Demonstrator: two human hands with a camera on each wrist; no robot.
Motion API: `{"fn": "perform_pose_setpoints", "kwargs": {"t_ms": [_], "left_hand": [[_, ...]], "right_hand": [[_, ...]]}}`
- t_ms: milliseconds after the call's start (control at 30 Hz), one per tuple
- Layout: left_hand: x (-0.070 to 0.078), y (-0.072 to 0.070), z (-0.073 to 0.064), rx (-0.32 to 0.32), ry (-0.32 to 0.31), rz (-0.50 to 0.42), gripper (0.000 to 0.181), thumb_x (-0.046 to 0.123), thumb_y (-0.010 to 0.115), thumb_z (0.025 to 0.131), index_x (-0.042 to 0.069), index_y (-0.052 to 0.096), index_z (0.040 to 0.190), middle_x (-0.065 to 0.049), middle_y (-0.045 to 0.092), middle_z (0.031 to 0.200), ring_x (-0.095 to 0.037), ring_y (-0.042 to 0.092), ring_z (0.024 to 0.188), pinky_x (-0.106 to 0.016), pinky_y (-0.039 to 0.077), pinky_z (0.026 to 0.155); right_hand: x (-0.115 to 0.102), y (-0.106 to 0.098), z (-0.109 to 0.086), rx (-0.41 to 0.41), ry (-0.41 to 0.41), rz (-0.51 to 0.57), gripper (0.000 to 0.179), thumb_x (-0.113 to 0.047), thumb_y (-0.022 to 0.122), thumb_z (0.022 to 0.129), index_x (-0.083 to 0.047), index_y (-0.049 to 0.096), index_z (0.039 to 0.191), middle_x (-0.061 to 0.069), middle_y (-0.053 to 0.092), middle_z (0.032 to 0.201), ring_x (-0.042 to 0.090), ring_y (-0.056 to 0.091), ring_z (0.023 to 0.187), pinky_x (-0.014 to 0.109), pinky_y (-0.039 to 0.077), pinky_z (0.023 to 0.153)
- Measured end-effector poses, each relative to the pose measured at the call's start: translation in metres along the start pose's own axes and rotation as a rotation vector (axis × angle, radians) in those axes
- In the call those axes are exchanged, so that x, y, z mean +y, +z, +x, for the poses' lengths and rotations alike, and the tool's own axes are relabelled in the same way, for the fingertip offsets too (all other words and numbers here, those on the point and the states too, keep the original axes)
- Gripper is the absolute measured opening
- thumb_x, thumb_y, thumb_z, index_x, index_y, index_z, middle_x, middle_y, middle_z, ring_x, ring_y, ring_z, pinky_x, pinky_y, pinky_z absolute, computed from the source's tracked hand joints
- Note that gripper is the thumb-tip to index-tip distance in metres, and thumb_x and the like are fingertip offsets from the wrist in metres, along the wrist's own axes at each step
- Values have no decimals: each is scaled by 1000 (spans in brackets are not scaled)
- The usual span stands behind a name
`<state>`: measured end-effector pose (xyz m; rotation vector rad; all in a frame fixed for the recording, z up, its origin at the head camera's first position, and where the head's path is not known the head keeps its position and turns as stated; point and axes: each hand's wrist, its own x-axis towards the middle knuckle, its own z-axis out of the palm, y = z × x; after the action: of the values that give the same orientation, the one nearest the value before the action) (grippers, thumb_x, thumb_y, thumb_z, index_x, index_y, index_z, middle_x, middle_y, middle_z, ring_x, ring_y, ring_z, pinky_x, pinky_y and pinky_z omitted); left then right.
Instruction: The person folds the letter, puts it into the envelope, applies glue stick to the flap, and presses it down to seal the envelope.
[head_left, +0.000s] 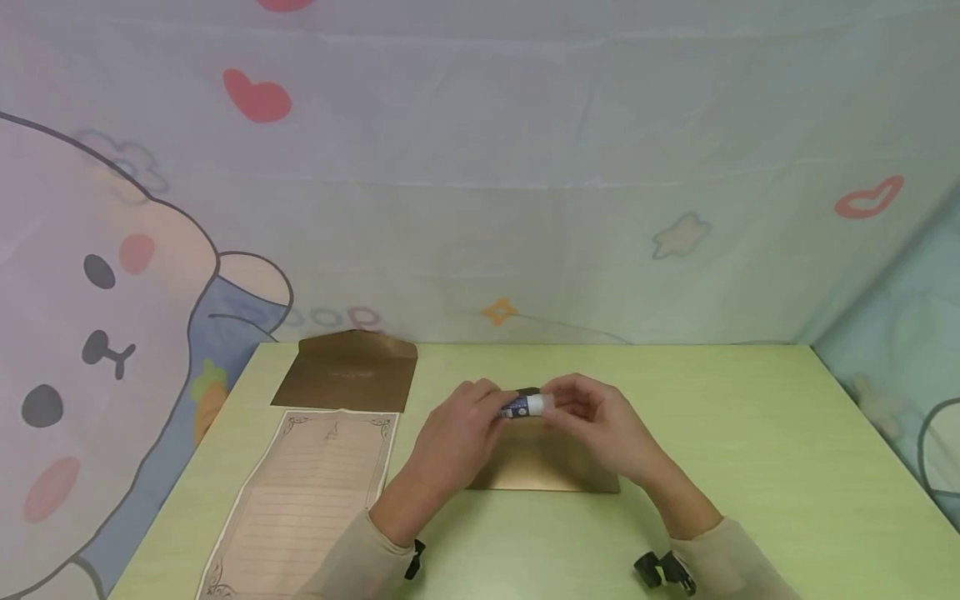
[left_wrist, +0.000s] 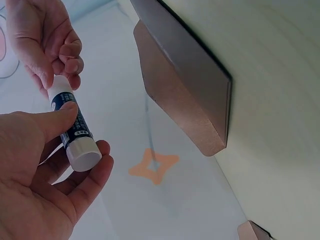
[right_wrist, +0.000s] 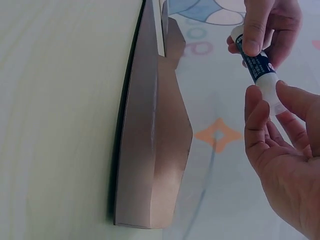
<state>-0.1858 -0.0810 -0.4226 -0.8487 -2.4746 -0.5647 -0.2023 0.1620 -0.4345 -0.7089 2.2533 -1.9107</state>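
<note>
Nearest: black wrist fittings [head_left: 663, 572] by my cuffs; one could snag paper if I drop my arms low. My left sleeve [head_left: 363, 558] crosses in front of the lined sheet [head_left: 318, 483]; can't tell if they touch, but if so, a sideways pull would drag or crease it.

Next, my hands. Left hand [head_left: 457, 429] grips the glue stick [head_left: 517, 407] round its labelled barrel; right hand [head_left: 611, 429] pinches the white end. Stick's in the air above the near envelope [head_left: 543, 475], whose flap [left_wrist: 175, 102] is open. Can't tell if a cap is loose. Risk: a hard tug could make that end jump free and drop; a weak left grip would let the barrel spin. Falling stick might dent or smear the envelope, or roll along the bench [head_left: 750, 442].

Farther off, left: second envelope [head_left: 345, 379], just beyond the sheet, so a shoved sheet would likely nudge it.
</note>
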Motion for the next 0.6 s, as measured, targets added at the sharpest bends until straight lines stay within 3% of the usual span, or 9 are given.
{"fn": "perform_pose_setpoints", "kwargs": {"t_ms": [100,233,400,500,600], "left_hand": [[0,0,0,-2,-2,-2,28,9,85,91,8,77,119,1,68,104,-19,61,87,-32,58,68],[1,0,0,-8,-7,3,28,9,84,92,8,77,119,0,68,105,-19,61,88,-32,57,68],[2,1,1,-13,1,11,26,10,84,93,8,76,118,0,69,104,-18,61,87,-31,57,67],[3,1,1,-20,8,20,25,11,83,94,8,76,118,0,69,104,-19,61,87,-30,57,67],[4,0,0,-22,9,26,25,11,83,94,8,76,118,0,68,104,-19,61,87,-30,57,67]], "right_hand": [[-1,0,0,0,5,-10,33,-9,75,100,-6,65,132,17,72,115,43,72,104,50,61,89],[-5,-2,0,18,75,-41,41,-18,75,102,-8,60,139,19,72,113,40,73,104,46,62,88],[-6,-2,1,48,160,-123,35,-33,69,106,-4,67,126,20,74,100,40,72,92,46,62,82],[-6,-1,0,52,164,-147,31,-32,69,106,-4,70,119,19,74,96,37,70,86,42,61,76],[-7,-1,-1,45,141,-125,26,-27,71,105,-5,69,119,19,73,100,42,71,90,46,62,77]]}}
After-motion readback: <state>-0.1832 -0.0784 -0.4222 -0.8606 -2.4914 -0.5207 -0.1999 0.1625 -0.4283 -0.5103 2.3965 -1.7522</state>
